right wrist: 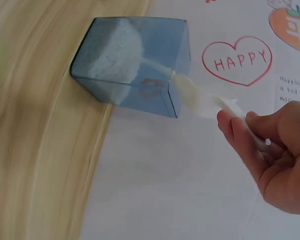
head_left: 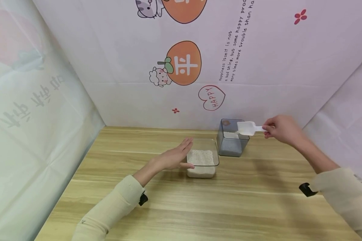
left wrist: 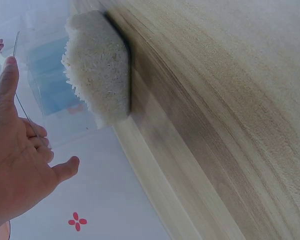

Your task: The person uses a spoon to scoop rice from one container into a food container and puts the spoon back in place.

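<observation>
My right hand (head_left: 282,129) pinches the handle of a white scoop (head_left: 246,128), tilted over the rim of a blue-tinted square container (head_left: 230,149). In the right wrist view, a thin stream of rice (right wrist: 157,65) runs from the scoop (right wrist: 190,92) into that container, where white grains are heaped. My left hand (head_left: 173,158) rests against the left side of a clear container (head_left: 201,172) partly filled with rice (left wrist: 97,70). Its fingers are fairly straight and the thumb is spread apart, as the left wrist view shows.
Both containers stand on a wood-grain table (head_left: 181,207), the blue one behind and to the right, close to the clear one. A printed white backdrop (head_left: 123,77) rises just behind them, and white sheets (head_left: 27,134) hang at both sides.
</observation>
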A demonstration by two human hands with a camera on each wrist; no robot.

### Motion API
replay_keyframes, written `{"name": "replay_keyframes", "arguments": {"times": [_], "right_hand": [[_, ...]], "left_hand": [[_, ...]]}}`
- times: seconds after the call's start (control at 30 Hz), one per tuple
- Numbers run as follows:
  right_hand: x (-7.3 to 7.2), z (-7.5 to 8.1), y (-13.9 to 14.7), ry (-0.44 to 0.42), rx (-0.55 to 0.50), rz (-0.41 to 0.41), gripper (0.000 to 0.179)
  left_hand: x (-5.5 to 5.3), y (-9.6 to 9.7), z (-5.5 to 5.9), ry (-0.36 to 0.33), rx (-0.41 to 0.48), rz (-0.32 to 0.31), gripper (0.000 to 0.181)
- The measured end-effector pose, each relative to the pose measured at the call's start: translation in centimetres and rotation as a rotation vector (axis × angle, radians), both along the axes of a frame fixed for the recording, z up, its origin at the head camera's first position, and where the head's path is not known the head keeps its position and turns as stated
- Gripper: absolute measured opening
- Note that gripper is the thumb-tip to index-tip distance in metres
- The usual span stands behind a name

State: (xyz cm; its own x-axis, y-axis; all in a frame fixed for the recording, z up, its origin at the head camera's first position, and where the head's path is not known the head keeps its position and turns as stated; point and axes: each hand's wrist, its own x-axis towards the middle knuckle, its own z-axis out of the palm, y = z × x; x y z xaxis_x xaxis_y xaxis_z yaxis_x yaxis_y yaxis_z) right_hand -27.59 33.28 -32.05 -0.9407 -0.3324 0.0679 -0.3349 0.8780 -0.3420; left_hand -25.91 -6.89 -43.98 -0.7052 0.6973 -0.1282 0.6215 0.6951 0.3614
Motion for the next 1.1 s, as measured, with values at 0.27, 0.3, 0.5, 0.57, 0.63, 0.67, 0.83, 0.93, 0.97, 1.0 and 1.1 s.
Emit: {"name": "replay_keyframes", "arguments": {"times": [0.27, 0.3, 0.5, 0.57, 0.63, 0.67, 0.83, 0.93, 0.97, 1.0, 1.1], "right_hand": [[0.5, -2.0, -1.0, 0.453, 0.186, 0.246, 0.009], [0.5, -2.1, -1.0, 0.457, 0.169, 0.246, 0.007], [1.3, -1.5, -1.2, 0.424, 0.043, 0.197, 0.004], [1.6, -1.2, -1.4, 0.405, -0.007, 0.191, 0.005], [2.0, -0.8, -1.7, 0.386, -0.057, 0.193, 0.006], [2.2, -0.7, -2.0, 0.379, -0.073, 0.194, 0.007], [3.0, -0.6, -4.0, 0.346, -0.090, 0.258, 0.005], [3.4, -0.6, -5.7, 0.307, -0.048, 0.310, 0.004], [3.4, -0.6, -6.3, 0.301, -0.028, 0.335, 0.004], [3.4, -0.7, -6.9, 0.307, -0.011, 0.364, 0.004], [3.2, -1.1, -8.7, 0.313, 0.054, 0.434, 0.004]], "left_hand": [[0.0, 0.0, 0.0, 0.004, 0.015, -0.006, 0.101], [0.1, 0.0, 0.0, 0.003, 0.013, -0.006, 0.101], [0.1, 0.0, 0.0, -0.012, 0.001, -0.002, 0.102], [0.1, -0.1, 0.1, -0.014, 0.000, 0.003, 0.103], [0.1, -0.1, 0.1, -0.017, 0.004, 0.008, 0.103], [0.0, -0.2, 0.1, -0.017, 0.004, 0.009, 0.103], [-0.1, -0.3, 0.1, -0.017, 0.005, 0.003, 0.103], [-0.1, -0.3, 0.1, -0.017, 0.002, -0.001, 0.103], [-0.1, -0.3, 0.1, -0.016, 0.003, -0.003, 0.103], [-0.1, -0.3, 0.1, -0.013, 0.005, -0.005, 0.103], [-0.1, -0.2, 0.1, -0.006, 0.004, -0.008, 0.103]]}}
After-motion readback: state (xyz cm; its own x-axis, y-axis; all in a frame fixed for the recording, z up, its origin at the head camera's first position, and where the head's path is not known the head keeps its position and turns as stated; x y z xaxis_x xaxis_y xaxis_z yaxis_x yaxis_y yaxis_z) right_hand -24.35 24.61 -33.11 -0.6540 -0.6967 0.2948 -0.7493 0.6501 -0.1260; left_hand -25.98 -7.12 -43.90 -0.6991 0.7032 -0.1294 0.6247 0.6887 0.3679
